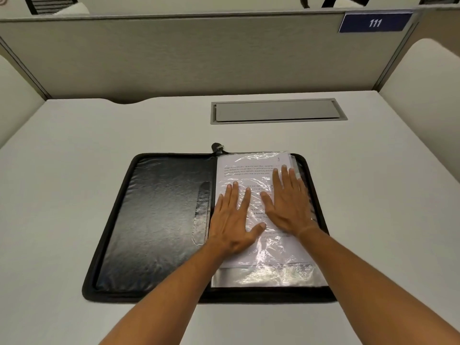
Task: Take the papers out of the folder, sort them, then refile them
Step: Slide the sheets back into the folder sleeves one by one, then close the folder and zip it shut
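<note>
A black zip folder (154,220) lies open on the white desk. Its left half is a bare black cover with a slim pocket. On its right half sits a stack of clear plastic sleeves (273,272), the top one holding a printed paper (251,168). My left hand (232,220) lies flat, fingers straight, on the left part of the top sleeve. Beside it, my right hand (288,207) presses flat on the same sleeve, fingertips toward the paper's upper right edge. Neither hand grips anything.
A grey cable hatch (277,112) is set into the desk (74,158) behind the folder. Grey partition walls close off the back and both sides, with a blue "111" sign (374,22) at the upper right. The folder's zip pull (217,147) sticks out at its top middle.
</note>
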Available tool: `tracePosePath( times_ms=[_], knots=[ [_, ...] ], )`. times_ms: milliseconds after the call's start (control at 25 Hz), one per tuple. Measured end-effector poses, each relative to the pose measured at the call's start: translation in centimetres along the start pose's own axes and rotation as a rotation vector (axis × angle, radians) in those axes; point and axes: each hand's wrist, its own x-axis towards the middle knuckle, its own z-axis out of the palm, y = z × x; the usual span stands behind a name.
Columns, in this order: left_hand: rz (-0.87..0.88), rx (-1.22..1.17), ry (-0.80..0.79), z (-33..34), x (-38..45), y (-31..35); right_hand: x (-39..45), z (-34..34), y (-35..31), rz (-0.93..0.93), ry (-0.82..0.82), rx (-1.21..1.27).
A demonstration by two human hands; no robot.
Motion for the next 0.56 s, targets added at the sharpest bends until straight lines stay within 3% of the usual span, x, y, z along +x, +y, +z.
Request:
tracePosePath(
  times_ms=[160,560],
  knots=[
    [0.004,0.027,0.008,0.51,0.04,0.33,0.13,0.98,1.11,0.005,-0.078,-0.002],
    [0.009,0.008,0.003,0.55,0.07,0.29,0.05,0.95,1.04,0.011,-0.068,0.006]
  ],
)
